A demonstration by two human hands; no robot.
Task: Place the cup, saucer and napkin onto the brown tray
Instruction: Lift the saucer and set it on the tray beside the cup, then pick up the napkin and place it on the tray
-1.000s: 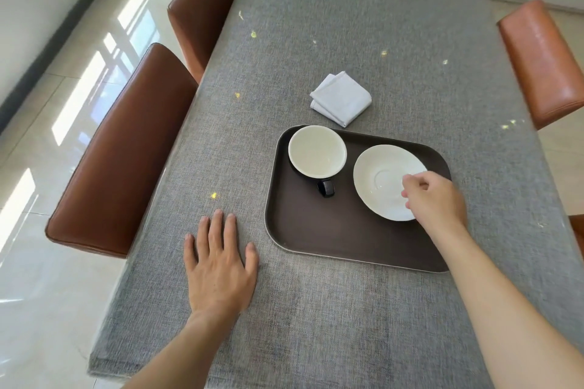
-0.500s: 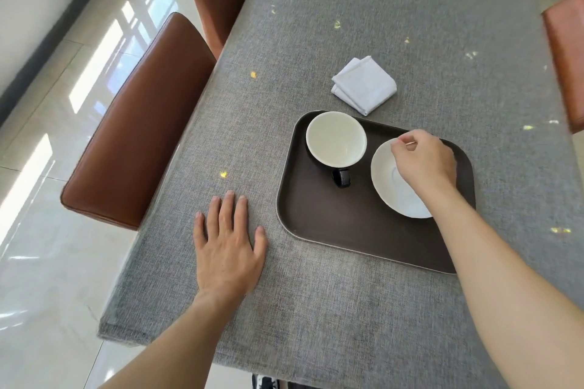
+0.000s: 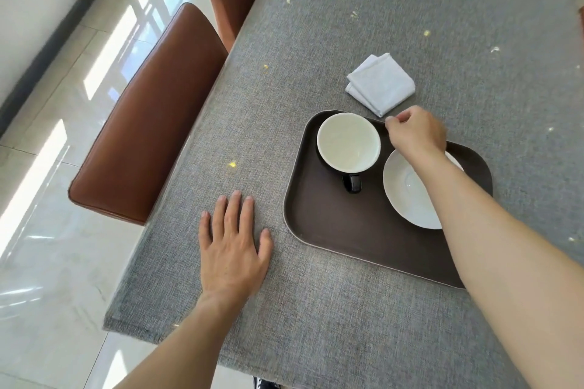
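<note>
Nearest the camera, the left hand (image 3: 232, 249) lies flat on the grey tabletop (image 3: 316, 325), palm down, its fingers (image 3: 235, 208) spread and released, holding nothing. Just beside it, at 3 o'clock, sits the brown tray (image 3: 363, 237), apart from the hand. The right forearm crosses the tray's near right corner and passes over the white saucer (image 3: 407, 196), which lies on the tray's right half. At 9 o'clock from the saucer, the cup (image 3: 348, 143) stands upright on the tray's far left corner, white inside, dark outside, its handle pointing toward the camera. The right hand (image 3: 417, 133) hovers over the tray's far rim, between cup and saucer, its fingers (image 3: 395, 119) curled loosely with thumb and forefinger pinched near together, grasping nothing visible. At 12 o'clock from that hand, the folded white napkin (image 3: 380, 84) lies on the tabletop just beyond the tray, off it. Two brown chairs (image 3: 142, 136) stand along the tabletop's left edge.
</note>
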